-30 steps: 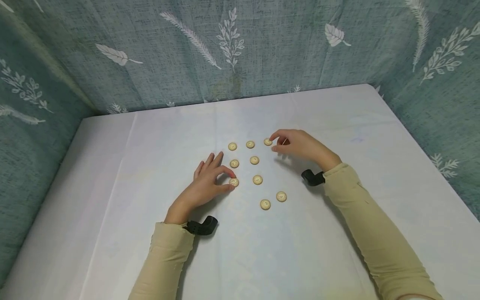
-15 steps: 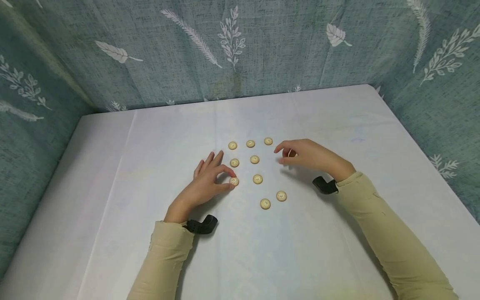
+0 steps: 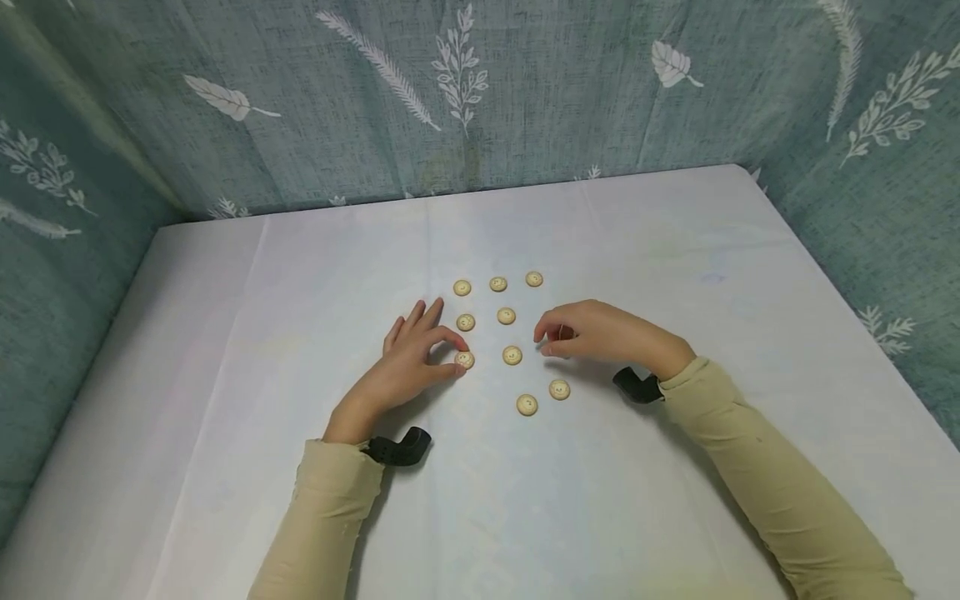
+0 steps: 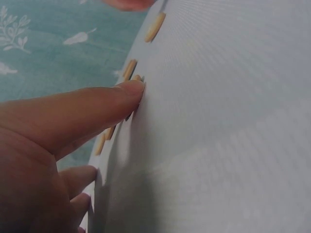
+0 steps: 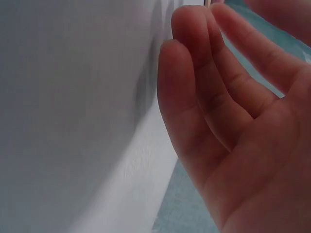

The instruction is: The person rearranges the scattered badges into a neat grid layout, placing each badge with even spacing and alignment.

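Several round, pale wooden buttons lie flat on the white table. In the head view, my left hand (image 3: pixel 408 362) pinches the edges of one button (image 3: pixel 465 360) between thumb and index finger, the button still on the tabletop. In the left wrist view, the thumb (image 4: pixel 116 99) covers most of that button. My right hand (image 3: pixel 600 333) hovers just right of the middle button (image 3: pixel 512 356), fingers loosely bent and apart from it. The right wrist view shows nothing held in its bent fingers (image 5: pixel 177 82). Two buttons, a left one (image 3: pixel 527 405) and a right one (image 3: pixel 559 390), lie nearest the person.
Beyond the hands, three buttons form a back row, its middle one (image 3: pixel 498 284) between the others. Two more, one button (image 3: pixel 466 322) and another button (image 3: pixel 506 316), lie in front of it. A green leaf-patterned curtain (image 3: pixel 540 100) borders the white table (image 3: pixel 675 242).
My right hand has let go of the far right button in the back row, drawn back, then come nearer the person beside the middle button. The left hand keeps its pinch.
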Motion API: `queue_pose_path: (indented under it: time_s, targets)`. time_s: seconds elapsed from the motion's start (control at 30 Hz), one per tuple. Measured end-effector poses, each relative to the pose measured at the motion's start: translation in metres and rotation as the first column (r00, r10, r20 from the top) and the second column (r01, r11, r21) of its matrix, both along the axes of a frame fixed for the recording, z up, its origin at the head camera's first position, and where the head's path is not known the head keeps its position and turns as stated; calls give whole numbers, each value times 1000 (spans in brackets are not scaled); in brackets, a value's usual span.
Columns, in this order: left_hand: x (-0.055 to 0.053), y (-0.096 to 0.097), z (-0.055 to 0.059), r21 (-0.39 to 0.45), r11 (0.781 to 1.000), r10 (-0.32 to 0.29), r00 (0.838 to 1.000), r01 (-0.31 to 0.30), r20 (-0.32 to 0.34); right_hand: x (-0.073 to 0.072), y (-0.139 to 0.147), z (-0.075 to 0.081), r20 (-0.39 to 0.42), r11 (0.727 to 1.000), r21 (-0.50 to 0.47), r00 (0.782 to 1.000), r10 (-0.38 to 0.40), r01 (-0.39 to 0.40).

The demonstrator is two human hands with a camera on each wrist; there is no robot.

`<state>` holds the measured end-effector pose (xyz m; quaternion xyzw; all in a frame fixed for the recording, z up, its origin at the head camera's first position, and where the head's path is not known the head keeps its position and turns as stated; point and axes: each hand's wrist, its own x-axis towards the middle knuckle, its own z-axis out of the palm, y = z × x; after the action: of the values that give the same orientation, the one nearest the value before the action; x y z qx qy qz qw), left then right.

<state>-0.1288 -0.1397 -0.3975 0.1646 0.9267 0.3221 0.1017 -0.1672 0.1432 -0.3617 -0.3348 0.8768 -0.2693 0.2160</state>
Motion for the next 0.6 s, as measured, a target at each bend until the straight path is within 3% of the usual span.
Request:
queue_pose_path:
  time_s: [0.23,0.6]
  targets:
    - [0,-2,2,-3,1000,-5,1000,5,3,9,-13,-3,14,995,19,995,102,-102]
    - [0,-1,0,-4,1000,-4,1000,4,-9,23,-24,-3,16,976,85,979,201,-202]
